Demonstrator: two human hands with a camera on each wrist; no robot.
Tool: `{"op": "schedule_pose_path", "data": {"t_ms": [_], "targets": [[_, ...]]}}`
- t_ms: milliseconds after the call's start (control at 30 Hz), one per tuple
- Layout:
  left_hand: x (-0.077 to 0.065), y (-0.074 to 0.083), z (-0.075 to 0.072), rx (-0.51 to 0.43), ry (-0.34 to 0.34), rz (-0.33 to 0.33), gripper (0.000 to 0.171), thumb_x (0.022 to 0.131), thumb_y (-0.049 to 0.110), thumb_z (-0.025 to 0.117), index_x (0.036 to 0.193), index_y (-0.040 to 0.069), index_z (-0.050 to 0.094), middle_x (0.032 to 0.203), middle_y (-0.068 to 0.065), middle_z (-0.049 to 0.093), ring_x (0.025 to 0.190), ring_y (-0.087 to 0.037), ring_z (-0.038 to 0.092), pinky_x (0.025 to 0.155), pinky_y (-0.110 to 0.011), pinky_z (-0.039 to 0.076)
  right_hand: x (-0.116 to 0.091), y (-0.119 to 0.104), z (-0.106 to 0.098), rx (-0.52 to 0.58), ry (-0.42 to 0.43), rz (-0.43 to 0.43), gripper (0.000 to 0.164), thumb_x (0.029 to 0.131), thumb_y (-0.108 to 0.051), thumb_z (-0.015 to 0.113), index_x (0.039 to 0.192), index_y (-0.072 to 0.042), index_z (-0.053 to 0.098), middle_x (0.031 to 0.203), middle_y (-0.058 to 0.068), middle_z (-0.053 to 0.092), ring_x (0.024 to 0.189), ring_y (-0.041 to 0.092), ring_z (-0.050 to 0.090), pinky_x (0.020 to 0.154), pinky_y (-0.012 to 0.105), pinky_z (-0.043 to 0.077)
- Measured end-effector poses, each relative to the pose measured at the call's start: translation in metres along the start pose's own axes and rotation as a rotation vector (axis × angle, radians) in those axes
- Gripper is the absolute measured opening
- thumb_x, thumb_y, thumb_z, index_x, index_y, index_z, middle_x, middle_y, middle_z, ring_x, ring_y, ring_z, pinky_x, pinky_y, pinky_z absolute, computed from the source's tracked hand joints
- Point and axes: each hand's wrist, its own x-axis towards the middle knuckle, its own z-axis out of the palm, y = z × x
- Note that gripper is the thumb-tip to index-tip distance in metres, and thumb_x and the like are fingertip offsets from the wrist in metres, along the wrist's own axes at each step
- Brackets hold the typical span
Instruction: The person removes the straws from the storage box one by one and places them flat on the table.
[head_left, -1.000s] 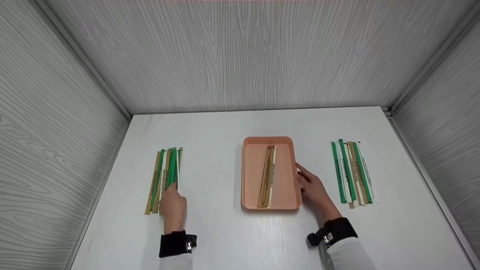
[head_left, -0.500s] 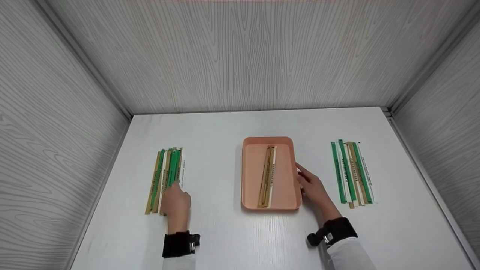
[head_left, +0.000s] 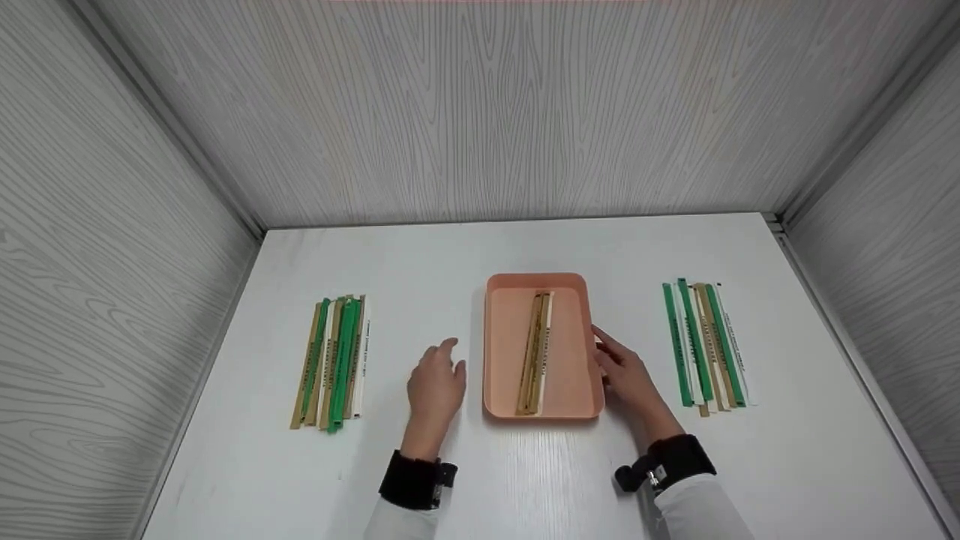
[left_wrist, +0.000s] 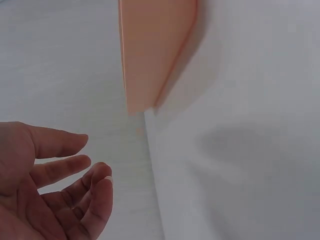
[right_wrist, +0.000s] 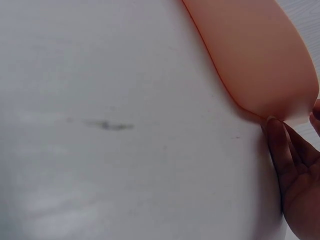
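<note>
My left hand (head_left: 436, 386) is over the table, between the left row of long, thin, printed wrapped sticks (head_left: 346, 360) and the tray. Its fingers are loosely bent, with nothing between thumb and fingertips (left_wrist: 101, 197) in the left wrist view. The pink rectangular tray (head_left: 577, 352) lies flat; brown and white wrapped sticks (head_left: 534, 352) lean slightly inside it. Against the tray's right side rests my right hand (head_left: 630, 382). In the right wrist view, its thumb (right_wrist: 279, 150) touches the outer wall low down, and another fingertip shows near the rim.
A second row of green, white and brown wrapped sticks (head_left: 705, 345) lies right of the tray. Grey wood-grain panels (head_left: 480, 112) rise behind and beside the white table (head_left: 420, 262). Each wrist wears a black band (head_left: 410, 480) with a small camera.
My left hand has left the left row of sticks and moved right toward the tray, nothing in it. A green stick it had touched now lies fully uncovered. My right hand stays put.
</note>
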Motion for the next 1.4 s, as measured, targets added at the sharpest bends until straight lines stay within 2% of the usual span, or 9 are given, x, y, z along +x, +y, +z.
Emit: {"op": "schedule_pose_path", "data": {"t_ms": [133, 267, 433, 533, 833, 1100, 1233, 1333, 1400], "targets": [[-0.005, 0.022, 0.018, -0.018, -0.06, 0.102, 0.036, 0.088, 0.008, 0.07, 0.124, 0.004, 0.065, 0.09, -0.011, 0.064, 0.075, -0.023, 0.065, 0.059, -0.036, 0.052, 0.001, 0.0, 0.0, -0.013, 0.0, 0.015, 0.05, 0.103, -0.031, 0.052, 0.152, -0.028, 0.04, 0.133, 0.013, 0.056, 0.09, 0.025, 0.061, 0.071, 0.032, 0.052], [-0.009, 0.035, 0.032, -0.023, -0.121, 0.18, 0.037, 0.087, 0.005, 0.071, 0.123, 0.001, 0.065, 0.095, -0.015, 0.066, 0.073, -0.026, 0.065, 0.058, -0.035, 0.052, 0.002, 0.001, -0.001, -0.003, 0.001, 0.002, 0.049, 0.103, -0.028, 0.051, 0.151, -0.027, 0.04, 0.134, 0.014, 0.056, 0.092, 0.025, 0.061, 0.07, 0.032, 0.052], [-0.011, 0.045, 0.046, -0.01, -0.216, 0.191, 0.039, 0.086, 0.002, 0.071, 0.124, -0.002, 0.063, 0.099, -0.019, 0.066, 0.073, -0.028, 0.065, 0.058, -0.035, 0.053, 0.002, 0.001, -0.002, -0.003, -0.007, -0.015, 0.049, 0.104, -0.026, 0.05, 0.152, -0.025, 0.04, 0.135, 0.014, 0.056, 0.097, 0.025, 0.061, 0.071, 0.032, 0.053], [-0.01, 0.047, 0.054, 0.023, -0.241, 0.195, 0.04, 0.086, 0.002, 0.071, 0.125, -0.003, 0.062, 0.097, -0.019, 0.065, 0.072, -0.028, 0.065, 0.058, -0.036, 0.053, 0.002, 0.0, -0.001, -0.002, 0.002, -0.01, 0.049, 0.104, -0.027, 0.051, 0.151, -0.026, 0.041, 0.135, 0.013, 0.056, 0.098, 0.025, 0.061, 0.072, 0.033, 0.052], [-0.012, 0.045, 0.07, 0.088, -0.208, 0.231, 0.036, 0.083, -0.01, 0.064, 0.118, -0.004, 0.063, 0.087, -0.018, 0.064, 0.072, -0.028, 0.064, 0.055, -0.037, 0.052, 0.0, -0.002, 0.001, 0.001, -0.007, 0.042, 0.049, 0.103, -0.032, 0.05, 0.151, -0.031, 0.04, 0.136, 0.012, 0.055, 0.1, 0.027, 0.057, 0.077, 0.034, 0.052], [-0.012, 0.045, 0.077, 0.105, -0.182, 0.26, 0.019, 0.084, -0.012, 0.06, 0.1, -0.003, 0.065, 0.074, -0.012, 0.058, 0.063, -0.023, 0.059, 0.048, -0.036, 0.048, 0.0, -0.003, 0.0, 0.0, -0.009, 0.037, 0.048, 0.103, -0.031, 0.05, 0.151, -0.031, 0.04, 0.138, 0.011, 0.054, 0.102, 0.027, 0.057, 0.078, 0.035, 0.051], [-0.012, 0.045, 0.078, 0.111, -0.183, 0.257, 0.023, 0.079, -0.013, 0.066, 0.1, -0.004, 0.065, 0.074, -0.012, 0.058, 0.061, -0.022, 0.058, 0.048, -0.035, 0.048, 0.001, -0.005, -0.002, 0.024, -0.031, 0.034, 0.049, 0.104, -0.024, 0.049, 0.153, -0.023, 0.038, 0.138, 0.017, 0.053, 0.102, 0.031, 0.057, 0.075, 0.034, 0.052], [-0.013, 0.046, 0.077, 0.115, -0.199, 0.247, 0.036, 0.07, -0.009, 0.078, 0.103, -0.005, 0.065, 0.076, -0.012, 0.058, 0.064, -0.024, 0.059, 0.05, -0.034, 0.05, 0.001, -0.004, -0.003, 0.047, -0.05, 0.009, 0.05, 0.105, -0.018, 0.048, 0.153, -0.016, 0.035, 0.138, 0.022, 0.052, 0.099, 0.035, 0.059, 0.069, 0.031, 0.051], [-0.013, 0.047, 0.077, 0.119, -0.213, 0.239, 0.047, 0.064, -0.007, 0.085, 0.106, -0.006, 0.064, 0.078, -0.013, 0.058, 0.065, -0.025, 0.06, 0.052, -0.034, 0.051, 0.001, -0.003, -0.003, 0.047, -0.048, -0.012, 0.05, 0.105, -0.018, 0.048, 0.153, -0.015, 0.035, 0.137, 0.023, 0.053, 0.095, 0.035, 0.06, 0.065, 0.03, 0.05]]}}
